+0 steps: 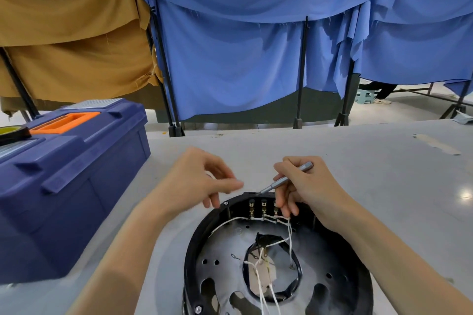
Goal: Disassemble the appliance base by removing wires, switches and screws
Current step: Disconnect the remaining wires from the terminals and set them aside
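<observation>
Black round appliance base (191, 258) at 6 o'clock on the table (358, 161); right hand (309, 186) clamps a screwdriver (284, 180) at its 12 o'clock terminals, left hand (199, 181) loosely curled, seemingly empty; the thin white wires (290, 238) look limp and fragile, so grip near their connectors.

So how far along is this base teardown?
Done: the base is open, and a few white wire ends lie loose in the middle. In hand: the right hand holds a screwdriver with its tip at the terminal block on the far rim; the left hand hovers beside it. Left: its three terminals still carry wires, and a rim screw is still in.
</observation>
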The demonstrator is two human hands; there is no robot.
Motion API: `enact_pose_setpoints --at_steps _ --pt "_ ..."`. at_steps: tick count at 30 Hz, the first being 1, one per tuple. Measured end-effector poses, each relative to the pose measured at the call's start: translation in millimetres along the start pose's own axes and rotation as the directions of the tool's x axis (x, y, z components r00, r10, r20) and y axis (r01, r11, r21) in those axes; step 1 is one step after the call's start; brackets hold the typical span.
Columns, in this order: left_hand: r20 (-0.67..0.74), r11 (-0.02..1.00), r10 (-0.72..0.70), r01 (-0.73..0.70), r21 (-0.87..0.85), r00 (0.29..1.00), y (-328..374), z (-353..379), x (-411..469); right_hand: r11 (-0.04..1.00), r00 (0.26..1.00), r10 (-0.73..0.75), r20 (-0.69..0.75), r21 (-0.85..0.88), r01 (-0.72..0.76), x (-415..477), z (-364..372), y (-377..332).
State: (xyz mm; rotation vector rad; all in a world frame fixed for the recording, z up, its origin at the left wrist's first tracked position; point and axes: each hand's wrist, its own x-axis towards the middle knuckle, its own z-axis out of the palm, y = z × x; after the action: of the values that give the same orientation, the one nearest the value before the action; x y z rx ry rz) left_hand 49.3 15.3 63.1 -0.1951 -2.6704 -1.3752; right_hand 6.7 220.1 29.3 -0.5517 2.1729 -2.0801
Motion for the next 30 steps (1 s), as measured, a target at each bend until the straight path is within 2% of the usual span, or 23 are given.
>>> enact_pose_setpoints --at_steps 2,4,9,18,22,27,30 --pt "0.144 0.998 0.009 -0.017 0.054 0.990 8 11 -8 0.998 0.999 -0.009 -0.037 -0.060 0.007 0 -7 -4" --pt "0.183 0.988 -0.002 -0.026 0.149 0.983 9 26 -12 0.990 0.998 -0.010 -0.069 -0.138 0.000 0 -17 -7" --pt "0.128 0.910 -0.033 -0.023 0.413 0.991 6 52 -12 0.969 0.988 0.015 -0.156 -0.240 -0.053 -5 -30 0" --pt "0.036 0.858 0.045 -0.057 0.510 0.998 0 66 -7 0.994 0.951 0.020 -0.309 -0.097 -0.052 -3 -21 15" --pt "0.035 0.853 0.046 -0.057 0.518 0.998 -4 59 -4 0.997 0.951 0.021 -0.309 -0.062 -0.042 -2 -13 15" --pt "0.104 0.961 0.066 -0.091 0.260 0.992 3 58 -8 0.994 0.971 0.025 -0.237 -0.095 -0.049 -3 -13 10" --pt "0.121 0.968 0.060 -0.088 0.234 0.991 3 68 -11 0.992 0.978 0.016 -0.208 -0.120 -0.042 -7 -18 6"
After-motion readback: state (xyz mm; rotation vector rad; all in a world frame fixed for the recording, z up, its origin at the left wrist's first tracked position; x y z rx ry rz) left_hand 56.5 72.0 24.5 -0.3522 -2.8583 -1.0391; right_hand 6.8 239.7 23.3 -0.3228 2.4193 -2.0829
